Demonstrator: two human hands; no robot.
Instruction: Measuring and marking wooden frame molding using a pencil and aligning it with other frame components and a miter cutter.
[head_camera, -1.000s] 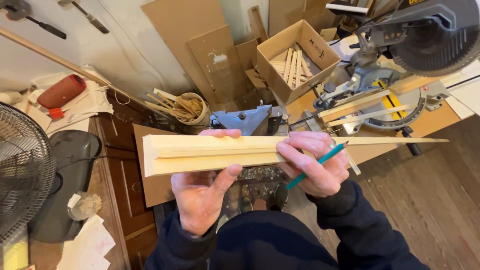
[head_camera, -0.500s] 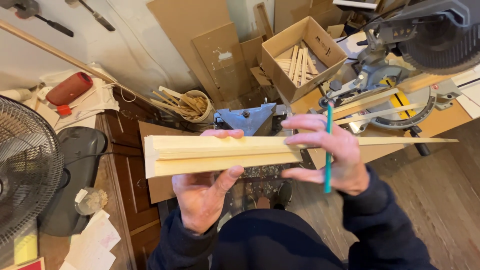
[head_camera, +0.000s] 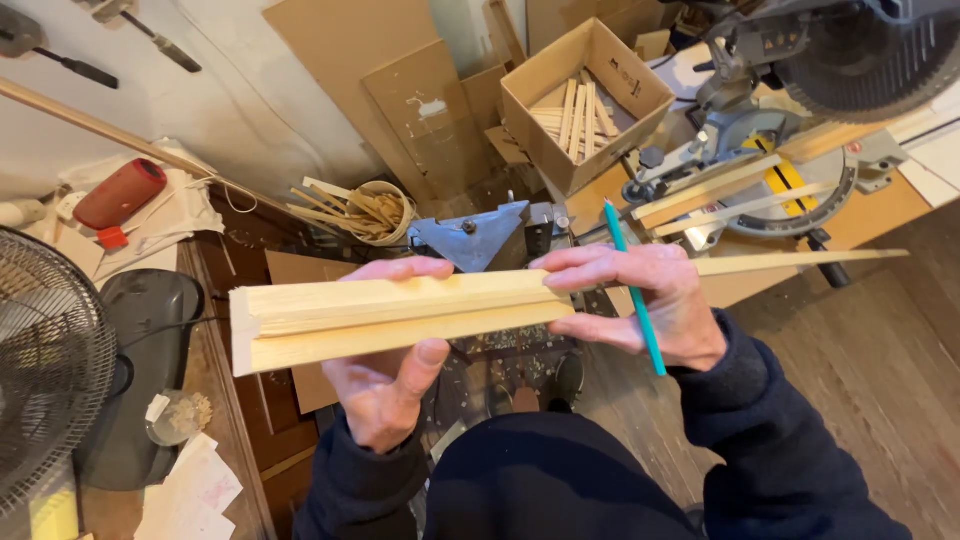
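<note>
the long pale wood strip (head_camera: 400, 315) lies level across your view, raised in the air in front of your chest, its squared end out to your left and its thin far end (head_camera: 800, 262) tapering off toward the right over the floor. your left hand (head_camera: 385, 385) cradles it from beneath, thumb pressed up on the near face and fingertips hooked over the top edge, so it is closed on the strip and takes most of its weight. your right hand (head_camera: 645, 305) pinches the strip further along, fingers over the top and thumb below, and it also keeps a teal pencil (head_camera: 632, 290) tucked between the fingers, tip pointing up and away; holding it this way seems to leave the strip's long faces open to your eye

beyond the strip sits a mitre saw (head_camera: 800, 120) on its orange tabletop (head_camera: 880, 215), with more pale strips (head_camera: 720, 195) lying on its bed. a cardboard box (head_camera: 585, 95) of short offcuts stands near it, and a round tub of scraps (head_camera: 365, 212) to the left. a grey metal tool (head_camera: 475, 235) lies just behind the strip. on your far left are a fan (head_camera: 45, 370) and a red cylinder (head_camera: 120, 195). the strip's long right end reaches close to the saw's tabletop, which would hinder swinging it
</note>
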